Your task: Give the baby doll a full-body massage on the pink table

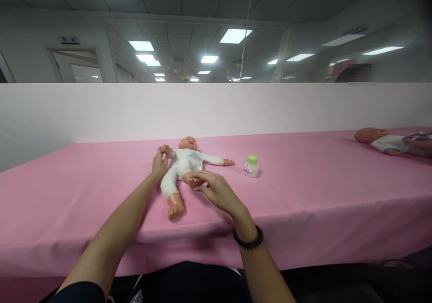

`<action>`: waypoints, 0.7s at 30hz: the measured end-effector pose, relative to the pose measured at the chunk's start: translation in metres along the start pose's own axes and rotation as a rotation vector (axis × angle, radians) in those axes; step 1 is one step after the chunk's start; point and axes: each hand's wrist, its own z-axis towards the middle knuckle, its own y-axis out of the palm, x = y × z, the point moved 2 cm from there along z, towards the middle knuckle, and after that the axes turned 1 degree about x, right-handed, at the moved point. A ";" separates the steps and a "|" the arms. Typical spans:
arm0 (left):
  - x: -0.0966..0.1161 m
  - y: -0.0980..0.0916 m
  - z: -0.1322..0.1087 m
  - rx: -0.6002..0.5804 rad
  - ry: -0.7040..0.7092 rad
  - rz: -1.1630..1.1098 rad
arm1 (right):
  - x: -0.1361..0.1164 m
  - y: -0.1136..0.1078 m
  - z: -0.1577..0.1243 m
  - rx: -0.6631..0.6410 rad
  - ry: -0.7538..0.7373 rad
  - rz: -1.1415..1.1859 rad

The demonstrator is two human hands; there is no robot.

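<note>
Left grip [159, 163] pinched narrow on the hand [165, 149] of the doll [185, 163]; right grip [216, 190] curled lightly round its bent foot [192, 180], a sound hold near the joints. Doll lay face-up, mid-frame, on the pink desk [320, 181]. Green-capped bottle [251, 166] stood upright just right, contents unseen. Second doll [374, 139] lay far right.

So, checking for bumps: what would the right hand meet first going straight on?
The right hand would meet the baby doll's bent leg first; its fingers seem already on it, though depth is unclear.
</note>
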 end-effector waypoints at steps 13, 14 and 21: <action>-0.037 -0.021 0.007 0.186 -0.168 -0.035 | 0.008 -0.001 -0.056 0.005 0.168 0.030; -0.038 -0.021 0.007 0.202 -0.170 -0.040 | 0.010 -0.004 -0.067 0.002 0.197 0.016; -0.011 0.000 -0.002 0.053 0.107 -0.024 | 0.021 -0.009 -0.033 0.023 0.119 0.037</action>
